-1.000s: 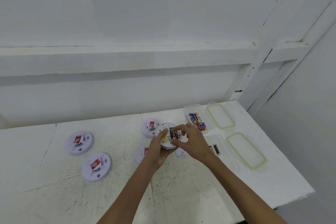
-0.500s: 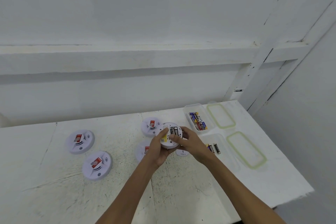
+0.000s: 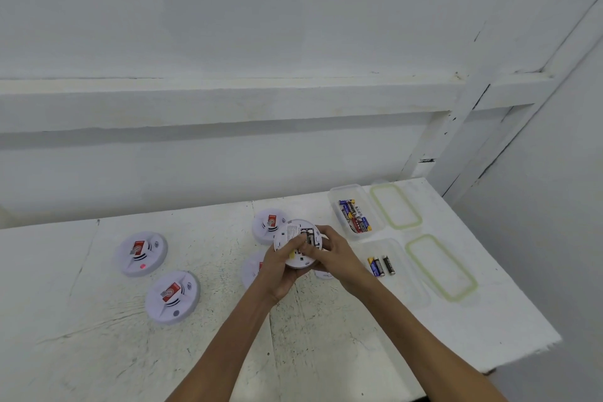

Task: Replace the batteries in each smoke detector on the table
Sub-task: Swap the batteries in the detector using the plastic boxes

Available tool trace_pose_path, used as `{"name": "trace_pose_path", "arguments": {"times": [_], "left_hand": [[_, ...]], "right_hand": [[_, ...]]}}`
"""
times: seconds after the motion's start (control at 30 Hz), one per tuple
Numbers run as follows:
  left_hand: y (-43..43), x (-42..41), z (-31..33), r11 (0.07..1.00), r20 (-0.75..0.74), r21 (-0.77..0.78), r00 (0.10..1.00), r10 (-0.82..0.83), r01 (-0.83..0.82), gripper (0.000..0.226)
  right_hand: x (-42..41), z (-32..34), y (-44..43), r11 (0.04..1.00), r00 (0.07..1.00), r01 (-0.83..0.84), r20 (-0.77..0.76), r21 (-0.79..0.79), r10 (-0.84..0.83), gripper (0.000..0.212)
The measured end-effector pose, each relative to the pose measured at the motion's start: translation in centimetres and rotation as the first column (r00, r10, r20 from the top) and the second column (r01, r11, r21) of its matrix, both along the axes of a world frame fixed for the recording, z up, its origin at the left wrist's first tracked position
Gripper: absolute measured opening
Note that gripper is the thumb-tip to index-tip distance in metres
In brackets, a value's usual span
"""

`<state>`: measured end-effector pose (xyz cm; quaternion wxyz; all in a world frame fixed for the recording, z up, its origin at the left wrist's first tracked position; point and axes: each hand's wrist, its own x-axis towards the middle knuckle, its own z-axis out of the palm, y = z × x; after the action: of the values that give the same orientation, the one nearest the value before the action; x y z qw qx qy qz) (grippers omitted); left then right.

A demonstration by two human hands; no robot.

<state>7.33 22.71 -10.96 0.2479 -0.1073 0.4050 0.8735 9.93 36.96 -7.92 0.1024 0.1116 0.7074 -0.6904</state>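
**Desk:** Five units, is it? Which one are you on?

**Op:** Five that I can count. The detector (image 3: 293,230) I'm on is up off the table (image 3: 212,238), back towards me, just in front of the other detectors (image 3: 140,253), which lie face up. My left hand (image 3: 280,271) cups it from below, fingers curled round the rim and thumb across the back. My right hand (image 3: 337,254) wraps the far edge, thumb at the bay (image 3: 308,235).

**Desk:** Cells in or out?

**Op:** Something dark sits in the bay. Whether it's seated, or whether my fingertips are pinching a cell, I can't tell from here. I'd judge I'm mid-swap on this one.

**Desk:** And next?

**Op:** If old cells are coming out, I'd guess they go in the near box (image 3: 408,284) with the loose batteries (image 3: 378,266), and new ones come from the far box (image 3: 332,202). That means freeing the right hand while the left holds the detector level, then minding polarity when seating them.
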Motion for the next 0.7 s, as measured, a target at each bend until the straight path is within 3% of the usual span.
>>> {"name": "trace_pose_path", "arguments": {"times": [0.13,0.27,0.43,0.57,0.63,0.7], "left_hand": [[-0.3,-0.4,0.0,0.999,-0.031,-0.039,1.0,-0.006,0.005,0.04],[-0.5,-0.6,0.0,0.998,-0.053,-0.048,0.998,-0.039,0.036,0.054],[0.0,-0.7,-0.1,0.995,-0.063,-0.092,0.997,-0.054,0.048,0.055],[0.5,-0.9,-0.1,0.991,-0.032,-0.135,0.999,-0.017,0.013,0.049],[0.3,-1.2,-0.1,0.99,-0.008,-0.139,1.0,0.012,-0.013,0.043],[-0.2,-1.6,-0.2,0.99,0.01,-0.135,0.999,0.038,-0.036,0.042]], "right_hand": [[0.0,0.3,0.3,0.998,0.998,-0.056,0.0,-0.03,0.056,0.042],[-0.1,0.6,0.5,0.997,0.999,-0.052,0.01,-0.053,0.053,0.033],[-0.3,0.6,0.6,0.997,0.999,-0.04,0.027,-0.061,0.042,0.027],[-0.1,-0.3,-0.2,0.981,0.986,0.157,0.069,-0.114,-0.149,0.028],[0.1,-1.5,-0.2,0.965,0.971,0.237,-0.034,0.113,-0.235,0.025],[0.5,-3.1,0.1,0.847,0.965,0.253,-0.179,0.467,-0.19,0.026]]}}
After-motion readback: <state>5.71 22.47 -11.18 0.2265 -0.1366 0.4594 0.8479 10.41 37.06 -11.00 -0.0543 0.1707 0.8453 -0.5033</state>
